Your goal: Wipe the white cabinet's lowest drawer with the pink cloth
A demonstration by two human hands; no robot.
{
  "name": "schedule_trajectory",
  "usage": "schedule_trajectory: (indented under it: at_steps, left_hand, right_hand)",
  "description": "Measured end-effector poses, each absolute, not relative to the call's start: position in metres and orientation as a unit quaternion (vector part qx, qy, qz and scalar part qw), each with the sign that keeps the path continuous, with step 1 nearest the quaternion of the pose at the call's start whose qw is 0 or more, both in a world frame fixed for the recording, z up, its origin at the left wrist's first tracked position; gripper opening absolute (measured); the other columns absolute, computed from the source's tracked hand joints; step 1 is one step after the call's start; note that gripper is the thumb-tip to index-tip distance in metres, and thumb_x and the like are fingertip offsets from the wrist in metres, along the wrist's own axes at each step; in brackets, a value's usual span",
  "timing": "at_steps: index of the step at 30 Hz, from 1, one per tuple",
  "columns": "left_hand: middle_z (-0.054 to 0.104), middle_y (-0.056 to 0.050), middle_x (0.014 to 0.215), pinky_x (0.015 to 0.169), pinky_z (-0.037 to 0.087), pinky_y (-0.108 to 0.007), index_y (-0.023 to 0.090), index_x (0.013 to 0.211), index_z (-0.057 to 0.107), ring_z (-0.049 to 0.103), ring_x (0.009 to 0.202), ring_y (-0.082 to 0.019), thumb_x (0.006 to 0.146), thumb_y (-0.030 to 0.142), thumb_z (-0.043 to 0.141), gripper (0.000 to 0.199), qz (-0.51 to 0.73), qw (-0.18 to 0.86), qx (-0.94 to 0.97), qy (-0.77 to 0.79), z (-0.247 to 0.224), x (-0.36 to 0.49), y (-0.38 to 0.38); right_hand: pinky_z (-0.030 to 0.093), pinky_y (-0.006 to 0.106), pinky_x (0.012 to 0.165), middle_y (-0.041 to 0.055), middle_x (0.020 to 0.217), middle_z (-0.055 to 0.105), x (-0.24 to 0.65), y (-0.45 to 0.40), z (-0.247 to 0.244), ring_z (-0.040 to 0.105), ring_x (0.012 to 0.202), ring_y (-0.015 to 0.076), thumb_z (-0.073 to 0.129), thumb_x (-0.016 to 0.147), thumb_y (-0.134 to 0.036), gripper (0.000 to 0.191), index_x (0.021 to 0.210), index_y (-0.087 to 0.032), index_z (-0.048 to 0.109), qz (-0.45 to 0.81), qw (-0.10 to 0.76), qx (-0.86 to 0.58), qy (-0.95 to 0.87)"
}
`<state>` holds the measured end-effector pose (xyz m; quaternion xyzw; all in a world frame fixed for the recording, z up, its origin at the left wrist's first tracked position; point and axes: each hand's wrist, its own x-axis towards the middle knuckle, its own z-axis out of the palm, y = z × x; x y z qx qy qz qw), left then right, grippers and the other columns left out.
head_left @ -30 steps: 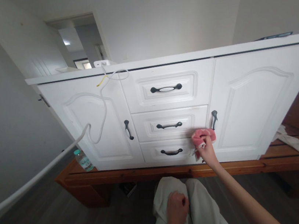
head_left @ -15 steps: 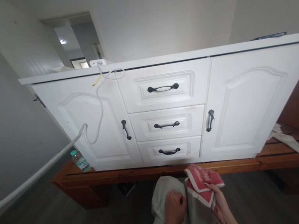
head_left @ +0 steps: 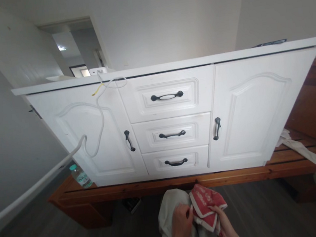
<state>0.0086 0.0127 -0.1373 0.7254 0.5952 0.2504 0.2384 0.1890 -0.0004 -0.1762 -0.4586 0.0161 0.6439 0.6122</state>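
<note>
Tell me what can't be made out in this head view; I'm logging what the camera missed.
- Print on the red cloth: too small and crumpled to read.
- Underside of the cloth: hidden by the right hand and left hand.
- Cabinet interior: hidden by the shut doors and drawers.
- Cabinet top: seen edge-on, so the dark flat item can't be identified.
- Bottle label: too small.
- White cable: far end cut off by the left edge.

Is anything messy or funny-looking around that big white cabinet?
Yes. A white cable dangles from the top down across the left door of the white cabinet. A plastic bottle stands by its left corner, and a pale cloth hangs crumpled over the wooden platform on the right.
</note>
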Motion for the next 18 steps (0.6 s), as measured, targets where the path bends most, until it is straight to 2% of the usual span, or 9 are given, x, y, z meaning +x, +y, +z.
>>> schedule_trajectory:
  at_steps: [4,11,15,18]
  left_hand:
    - [0.073,-0.006,0.093,0.087,0.052,-0.038,0.022,0.085,0.067,0.066,0.093,-0.022,0.102,0.029,0.042,0.031,0.372,0.204,0.713,0.558,-0.111,0.007,0.035]
    - [0.069,-0.008,0.118,0.108,0.050,-0.043,0.022,0.113,0.063,0.059,0.116,-0.024,0.103,0.025,0.044,0.022,0.398,0.100,0.720,0.560,-0.026,0.017,0.120]
    - [0.070,-0.012,0.117,0.104,0.053,-0.051,0.019,0.114,0.063,0.060,0.119,-0.031,0.096,0.021,0.055,0.020,0.353,0.088,0.721,0.589,-0.021,0.025,0.139]
    - [0.069,-0.013,0.128,0.103,0.055,-0.051,0.018,0.121,0.061,0.057,0.131,-0.035,0.088,0.015,0.062,0.033,0.322,0.087,0.729,0.598,-0.032,0.027,0.137]
  right_hand:
    - [0.063,0.040,0.071,0.0026,0.074,0.079,0.190,-0.001,-0.177,0.075,0.069,0.0272,0.096,0.043,-0.026,0.047,0.080,-0.019,0.069,0.657,0.612,-0.440,0.022]
    - [0.064,0.047,0.084,0.0094,0.083,0.082,0.191,-0.001,-0.175,0.078,0.075,0.0298,0.096,0.047,-0.028,0.047,0.086,-0.016,0.072,0.690,0.595,-0.410,0.031]
    - [0.064,0.050,0.087,0.0109,0.085,0.083,0.192,0.000,-0.176,0.079,0.084,0.0340,0.096,0.047,-0.026,0.047,0.088,-0.017,0.073,0.699,0.591,-0.399,0.044]
    - [0.064,0.052,0.088,0.0091,0.081,0.082,0.192,0.001,-0.179,0.078,0.096,0.0383,0.094,0.046,-0.024,0.045,0.084,-0.018,0.072,0.698,0.591,-0.402,0.045]
